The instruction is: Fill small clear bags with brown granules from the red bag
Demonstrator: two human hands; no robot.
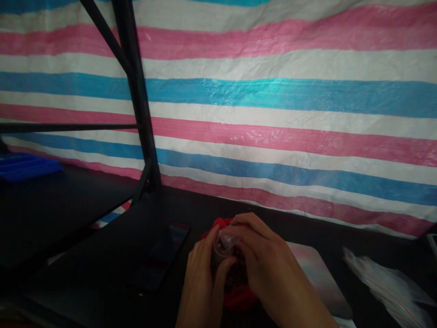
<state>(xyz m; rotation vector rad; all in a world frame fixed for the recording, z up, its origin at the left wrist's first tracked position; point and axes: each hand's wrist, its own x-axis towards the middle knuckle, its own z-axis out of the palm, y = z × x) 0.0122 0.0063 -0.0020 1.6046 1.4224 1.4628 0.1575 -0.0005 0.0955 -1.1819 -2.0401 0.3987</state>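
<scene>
My left hand (200,273) is wrapped round a small clear plastic cup (220,251), whose round rim faces up towards me. A few small bits show inside it, too dim to name. My right hand (268,262) comes in from the right with its fingers pinched on a piece of clear plastic film (229,238) at the cup's mouth. Whether this film is a small bag, I cannot tell. Directly beneath both hands sits a red container (241,299) with many small dark pieces in it, partly covered by my hands.
A dark phone-like slab (164,255) lies left on the black table (112,278). To the right are a flat silver rounded panel (319,273) and clear plastic zip bags (385,282). A black frame post (138,95) and blue tray (29,166) stand left, before a striped sheet (273,95).
</scene>
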